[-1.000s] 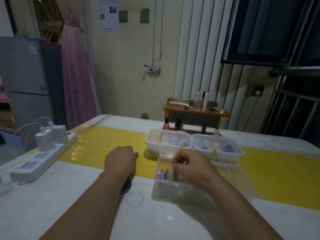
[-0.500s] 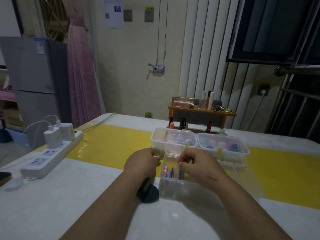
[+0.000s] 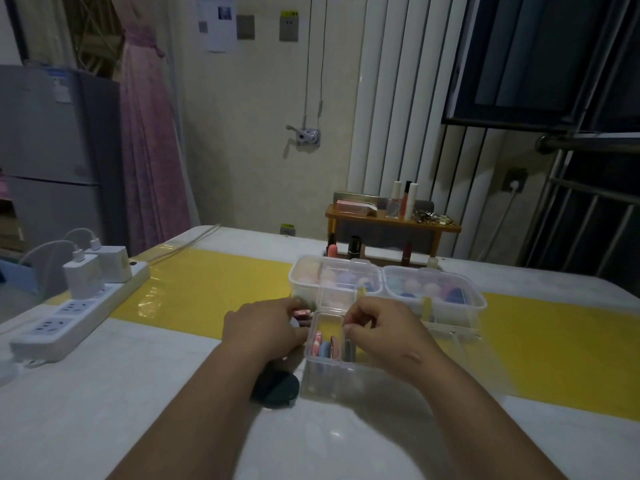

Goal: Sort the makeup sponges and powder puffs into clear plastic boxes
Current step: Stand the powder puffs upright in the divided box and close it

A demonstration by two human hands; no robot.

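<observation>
Powder puffs (image 3: 325, 346), pink, blue and dark, stand on edge in the near clear box (image 3: 332, 382) at the middle of the counter (image 3: 104, 393). The right hand (image 3: 384, 337) is over the box's rim at 3 o'clock with its fingers curled; whether they pinch anything cannot be told. The left hand (image 3: 263, 329), just beside the box at 9 o'clock, grips a pink-striped puff (image 3: 302, 312). A dark puff (image 3: 277, 386) lies under that wrist. At 12 o'clock, on the yellow strip (image 3: 207, 282), sit the left lidded box (image 3: 334, 277) and right lidded box (image 3: 433, 289), both holding sponges. A power strip (image 3: 69, 317) lies well apart at 9 o'clock.
</observation>
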